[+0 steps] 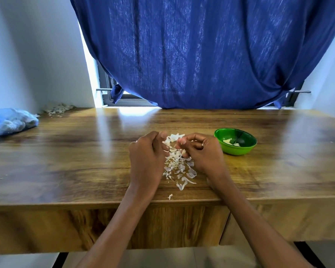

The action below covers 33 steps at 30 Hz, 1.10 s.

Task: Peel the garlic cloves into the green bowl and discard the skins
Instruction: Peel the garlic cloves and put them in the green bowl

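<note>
Two bare forearms came up from the bottom of the frame, crossing the near edge of the wooden table [66,151] toward the middle of the picture. The left hand [147,153] stood on its side at centre, its fingers curled inward, and the right hand [199,151] faced it just to the right, fingers bent and tips drawn together with a ring on one finger. Both were working at something pale between them, a piece of garlic or its skin; I could not tell exactly what each hand pinched, since the fingers hid it. Beneath and between the hands lay a heap of white garlic skins [179,169], trailing down toward the table's near edge, with one loose flake [170,196] lying apart just below it. The green bowl [235,141] sat just right of the right hand, near but not touching, with a few pale peeled cloves [230,142] inside. At the far left edge lay a blue plastic bag [10,120], and behind it, in the table's back left corner, a second pile of skins [58,109]. A blue curtain [201,51] filled the upper frame.
</note>
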Tool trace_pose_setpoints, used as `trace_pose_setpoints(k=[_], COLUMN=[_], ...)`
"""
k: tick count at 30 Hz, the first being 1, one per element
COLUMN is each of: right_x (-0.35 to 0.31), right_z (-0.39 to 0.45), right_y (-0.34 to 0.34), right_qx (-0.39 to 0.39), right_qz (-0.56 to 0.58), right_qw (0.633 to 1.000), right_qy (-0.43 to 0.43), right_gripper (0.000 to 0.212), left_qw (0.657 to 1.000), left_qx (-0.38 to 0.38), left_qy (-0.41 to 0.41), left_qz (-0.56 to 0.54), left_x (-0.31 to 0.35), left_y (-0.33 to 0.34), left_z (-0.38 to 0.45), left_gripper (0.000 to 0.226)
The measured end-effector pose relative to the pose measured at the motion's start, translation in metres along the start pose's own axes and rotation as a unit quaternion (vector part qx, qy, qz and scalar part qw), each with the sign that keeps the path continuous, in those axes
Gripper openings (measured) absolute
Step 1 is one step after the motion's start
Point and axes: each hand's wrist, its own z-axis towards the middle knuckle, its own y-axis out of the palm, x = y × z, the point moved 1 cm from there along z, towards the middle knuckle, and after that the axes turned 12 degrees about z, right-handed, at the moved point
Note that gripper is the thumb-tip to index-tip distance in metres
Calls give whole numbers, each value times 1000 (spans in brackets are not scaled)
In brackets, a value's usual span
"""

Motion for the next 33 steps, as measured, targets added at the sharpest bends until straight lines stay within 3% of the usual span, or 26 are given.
trace_pose_setpoints(k=[3, 6, 8, 11, 16, 24, 29, 33], right_x=[4, 3, 3, 3, 1, -22, -39, -37], right_z=[3, 3, 2, 2, 1, 14, 44, 65], right_y=[-2, -3, -2, -4, -15, -46, -91, -116], right_qx=[6, -14, -23, -16, -9, 11, 61, 59], right_qz=[-3, 11, 12, 4, -31, -112, -163, -267], right_qw=[1000, 1000, 1000, 1000, 999, 993, 984, 962], right_qy=[-2, 16, 16, 21, 9, -29, -27, 8], right_gripper=[17, 29, 32, 30, 15, 15, 14, 20], left_qw=[999, 995, 993, 992, 991, 988, 989, 991], left_qx=[-7, -54, -74, -74, -105, -140, -142, -123], left_qy=[21, 49, 66, 87, 68, 57, 41, 41], left_qz=[23, 66, 69, 52, 42, 27, 28, 29], left_x=[-1, -3, -3, -1, 5, 4, 2, 2], left_y=[1, 4, 7, 8, 8, 10, 10, 10], left_z=[2, 1, 1, 0, -1, -6, -4, 0], left_gripper=[23, 48, 37, 21, 42, 64, 70, 60])
